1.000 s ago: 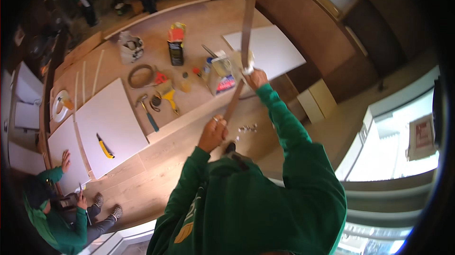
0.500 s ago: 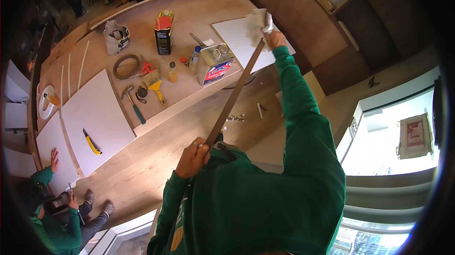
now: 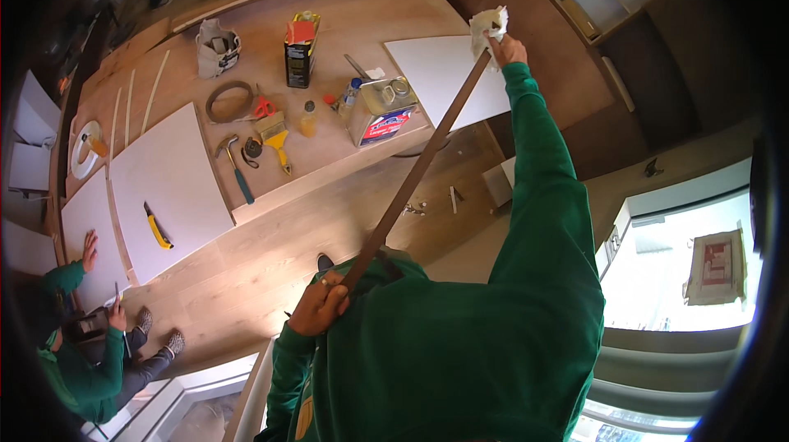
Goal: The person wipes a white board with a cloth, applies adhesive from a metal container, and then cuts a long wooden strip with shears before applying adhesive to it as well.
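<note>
A long, narrow brown strip point(image 3: 415, 175) slants from my waist up to the far right. Its lower end is gripped by my left hand point(image 3: 320, 302), fingers wrapped round it close to my body. Out at the upper end, my right hand point(image 3: 509, 51) is closed on a crumpled white rag point(image 3: 490, 27), arm stretched forward. The rag lies at the strip's far end; whether it wraps the strip all round is hidden. Beneath that hand is a white panel point(image 3: 448, 72) on the workbench point(image 3: 362, 10).
The bench bears a rectangular metal can point(image 3: 382, 113), a black can point(image 3: 299, 55), small bottles, a paintbrush point(image 3: 275, 142), a hammer point(image 3: 237, 166), a tape measure and a brown coil point(image 3: 228, 102). A yellow utility knife point(image 3: 158, 226) lies on another white panel. A co-worker point(image 3: 90, 360) sits at lower left.
My right hand and the rag have moved outward to the strip's far end. My left hand has drawn slightly down and left with the strip. The whole view has shifted a little.
</note>
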A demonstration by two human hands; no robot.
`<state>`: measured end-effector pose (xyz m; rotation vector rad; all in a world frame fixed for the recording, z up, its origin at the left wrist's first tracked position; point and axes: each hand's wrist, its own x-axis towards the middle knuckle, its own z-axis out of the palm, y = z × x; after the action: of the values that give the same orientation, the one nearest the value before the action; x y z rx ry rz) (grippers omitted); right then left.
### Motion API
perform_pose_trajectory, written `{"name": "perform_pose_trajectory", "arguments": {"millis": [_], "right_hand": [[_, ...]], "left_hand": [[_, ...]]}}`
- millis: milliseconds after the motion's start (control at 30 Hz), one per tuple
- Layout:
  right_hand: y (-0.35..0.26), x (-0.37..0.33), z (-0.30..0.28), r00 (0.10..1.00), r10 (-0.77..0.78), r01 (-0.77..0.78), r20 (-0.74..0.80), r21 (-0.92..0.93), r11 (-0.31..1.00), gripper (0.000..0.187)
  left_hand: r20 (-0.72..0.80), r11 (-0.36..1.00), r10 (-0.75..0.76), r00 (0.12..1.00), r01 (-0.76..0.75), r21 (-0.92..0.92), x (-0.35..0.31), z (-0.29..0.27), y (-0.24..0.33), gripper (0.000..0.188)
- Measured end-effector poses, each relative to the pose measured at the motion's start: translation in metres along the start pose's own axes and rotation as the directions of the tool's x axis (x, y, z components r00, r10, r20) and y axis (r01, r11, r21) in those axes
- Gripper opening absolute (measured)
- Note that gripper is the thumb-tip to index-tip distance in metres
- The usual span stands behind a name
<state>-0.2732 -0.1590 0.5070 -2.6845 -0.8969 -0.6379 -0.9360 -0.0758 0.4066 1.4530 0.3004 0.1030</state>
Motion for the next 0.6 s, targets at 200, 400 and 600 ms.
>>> {"name": "perform_pose_trajectory", "arguments": {"millis": [200, 400, 600], "right_hand": [[-0.015, 0.024, 0.017, 1.0, -0.02, 0.019, 0.018, 0.049, 0.999, 0.067], [-0.021, 0.039, 0.065, 0.997, 0.066, -0.069, 0.033, 0.092, 0.993, 0.065], [0.058, 0.067, 0.094, 0.959, 0.28, -0.281, 0.038, 0.019, 0.96, 0.042]], "left_hand": [[-0.016, 0.998, -0.056, 0.998, 0.057, 0.042, -0.011, 0.0, 0.015, 0.017], [-0.07, 0.965, 0.024, 0.997, -0.005, 0.26, -0.025, -0.004, 0.011, 0.016], [-0.116, 0.928, -0.363, 0.925, 0.347, -0.132, -0.093, -0.047, 0.005, 0.02]]}}
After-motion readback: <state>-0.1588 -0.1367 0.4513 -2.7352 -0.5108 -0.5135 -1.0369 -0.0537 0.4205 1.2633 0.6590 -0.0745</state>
